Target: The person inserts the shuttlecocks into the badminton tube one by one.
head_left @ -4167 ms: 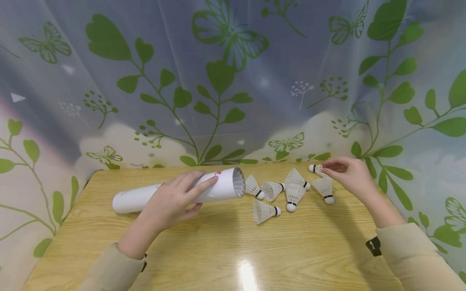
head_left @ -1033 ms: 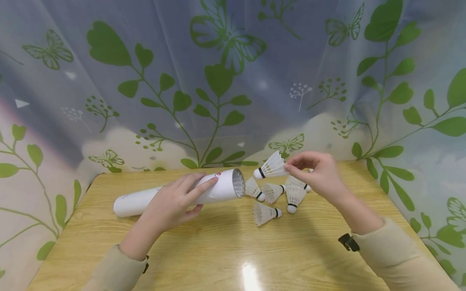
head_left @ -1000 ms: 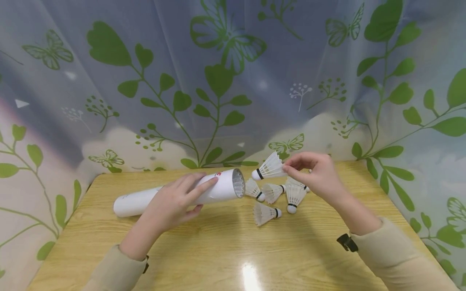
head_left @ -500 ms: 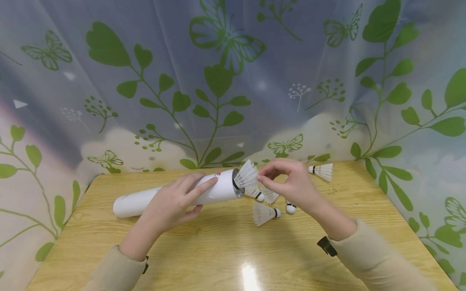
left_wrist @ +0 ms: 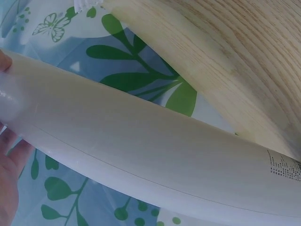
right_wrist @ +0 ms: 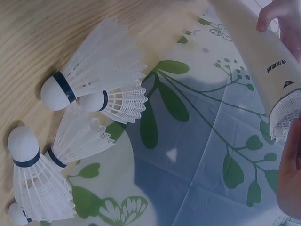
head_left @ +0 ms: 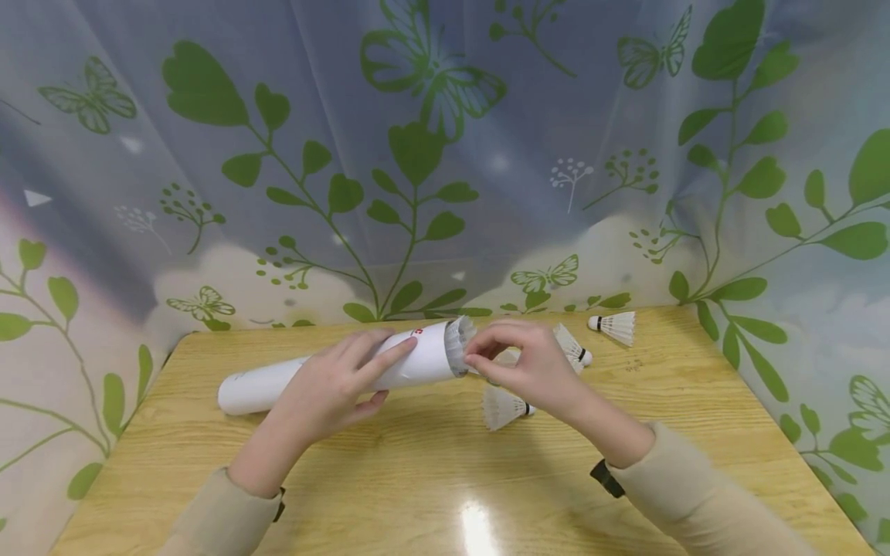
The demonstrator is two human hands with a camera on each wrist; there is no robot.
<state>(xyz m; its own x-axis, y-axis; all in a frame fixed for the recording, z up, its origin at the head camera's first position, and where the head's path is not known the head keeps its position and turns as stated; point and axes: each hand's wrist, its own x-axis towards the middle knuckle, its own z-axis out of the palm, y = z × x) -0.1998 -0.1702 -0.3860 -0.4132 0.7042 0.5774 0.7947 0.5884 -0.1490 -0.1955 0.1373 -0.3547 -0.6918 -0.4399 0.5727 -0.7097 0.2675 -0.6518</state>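
Note:
A long white shuttlecock tube lies slanted on the table, held by my left hand with fingers over the top and thumb on the near side. At its open right end, a white shuttlecock sits mostly inside, only its feathered rim sticking out. My right hand pinches that rim between thumb and fingertips. In the right wrist view, the same right hand is at the tube's mouth. The left wrist view shows the tube's side and part of my left hand.
Several loose shuttlecocks lie right of the tube, among them one near the front, one behind my right hand and one at the back right. My right hand partly hides others. A patterned curtain hangs behind the wooden table.
My right hand picked up a shuttlecock at the right, carried it left cork first to the tube's mouth, and pushed it most of the way in. My left hand kept holding the tube.

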